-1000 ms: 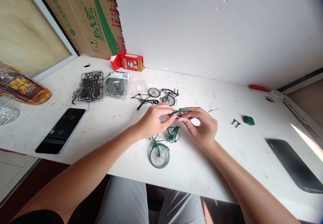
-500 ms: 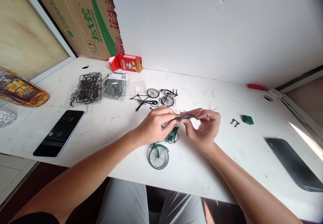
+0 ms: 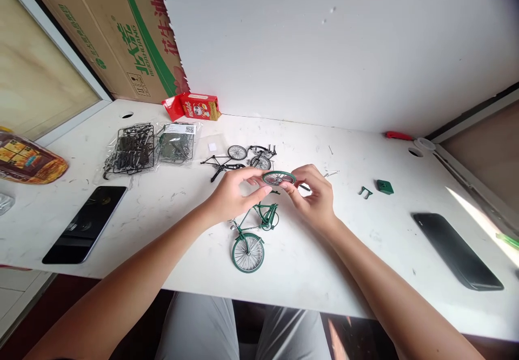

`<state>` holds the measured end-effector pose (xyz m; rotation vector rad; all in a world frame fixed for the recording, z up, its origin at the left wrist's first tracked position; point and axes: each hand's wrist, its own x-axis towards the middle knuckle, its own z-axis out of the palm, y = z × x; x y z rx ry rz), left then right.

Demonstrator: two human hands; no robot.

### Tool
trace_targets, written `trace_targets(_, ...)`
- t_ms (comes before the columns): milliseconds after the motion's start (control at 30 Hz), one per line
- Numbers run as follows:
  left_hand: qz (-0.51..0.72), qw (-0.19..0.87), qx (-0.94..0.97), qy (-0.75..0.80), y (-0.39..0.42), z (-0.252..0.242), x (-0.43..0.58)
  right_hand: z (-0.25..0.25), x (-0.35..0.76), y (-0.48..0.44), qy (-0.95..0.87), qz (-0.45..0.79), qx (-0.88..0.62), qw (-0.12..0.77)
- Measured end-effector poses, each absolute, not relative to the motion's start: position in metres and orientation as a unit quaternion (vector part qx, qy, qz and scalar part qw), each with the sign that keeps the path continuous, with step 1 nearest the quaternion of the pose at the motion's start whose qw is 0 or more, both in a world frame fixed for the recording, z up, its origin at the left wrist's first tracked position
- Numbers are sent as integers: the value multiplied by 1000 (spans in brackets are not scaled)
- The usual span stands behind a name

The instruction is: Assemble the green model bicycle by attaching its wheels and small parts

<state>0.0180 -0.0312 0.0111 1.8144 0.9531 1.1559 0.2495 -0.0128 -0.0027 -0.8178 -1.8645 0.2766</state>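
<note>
Between my two hands is a small green-rimmed toy bicycle wheel (image 3: 279,178), tilted so that its spokes show. My left hand (image 3: 235,192) pinches its left edge with thumb and fingers. On the opposite edge, my right hand (image 3: 312,190) grips it the same way. Below the hands lies a green model bicycle frame (image 3: 261,217) on the white table, with a front wheel (image 3: 248,253) attached and no wheel at the rear. A small dark part (image 3: 304,187) shows beside the right fingers; whether it is held I cannot tell.
Black bicycle parts (image 3: 227,162) lie behind my hands, near bagged part frames (image 3: 133,146) and a red box (image 3: 200,106). A phone (image 3: 85,225) is at left, a black case (image 3: 458,252) at right. A green block (image 3: 384,186) and bracket (image 3: 365,192) sit right of my hand.
The wheel, edge-on before, has been tipped so its spoked face shows. The whole scene has shifted slightly left in view. Both hands still grip the wheel.
</note>
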Motion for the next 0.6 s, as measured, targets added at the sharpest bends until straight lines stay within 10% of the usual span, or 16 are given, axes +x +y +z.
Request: trace_targets(600, 52, 632, 682, 365, 14, 19, 3, -17, 274, 7, -604, 251, -453, 606)
